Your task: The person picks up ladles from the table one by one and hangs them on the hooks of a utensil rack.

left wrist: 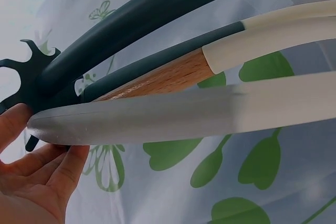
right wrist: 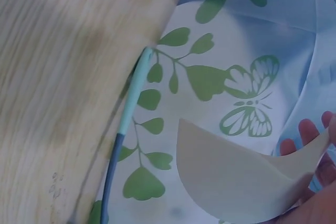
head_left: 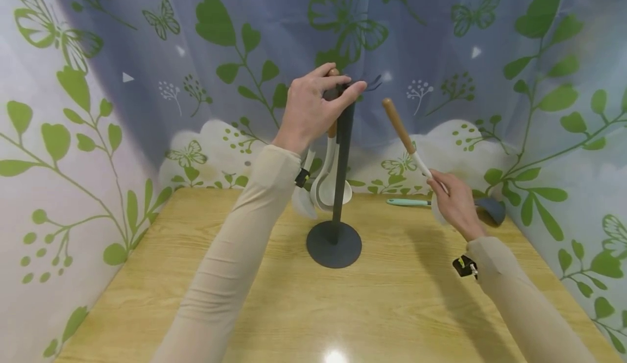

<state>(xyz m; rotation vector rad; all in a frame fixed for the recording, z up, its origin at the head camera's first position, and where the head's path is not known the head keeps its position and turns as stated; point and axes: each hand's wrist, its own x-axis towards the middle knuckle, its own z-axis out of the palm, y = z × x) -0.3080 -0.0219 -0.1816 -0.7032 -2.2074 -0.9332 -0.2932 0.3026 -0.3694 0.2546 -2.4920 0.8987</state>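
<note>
My left hand (head_left: 311, 104) grips the top of a dark utensil stand (head_left: 343, 167), thumb and fingers around its hook rack (left wrist: 52, 87). Right at the thumb and fingertips lies the end of a grey handle (left wrist: 142, 121) with a white lower part. White utensils hang from the stand, among them a ladle (head_left: 320, 191); a wooden handle (left wrist: 163, 74) shows beside the pole. To the right of the stand, my right hand (head_left: 455, 200) holds a white turner by its neck, its wooden handle (head_left: 399, 126) pointing up and its broad blade (right wrist: 231, 174) hanging down.
The stand's round base (head_left: 334, 251) rests on the wooden table (head_left: 392, 308). At the back right lies a utensil with a mint handle (head_left: 406, 202) and a dark head (head_left: 491, 210), partly behind my right hand. A leaf-patterned curtain (head_left: 235, 151) rises behind the table.
</note>
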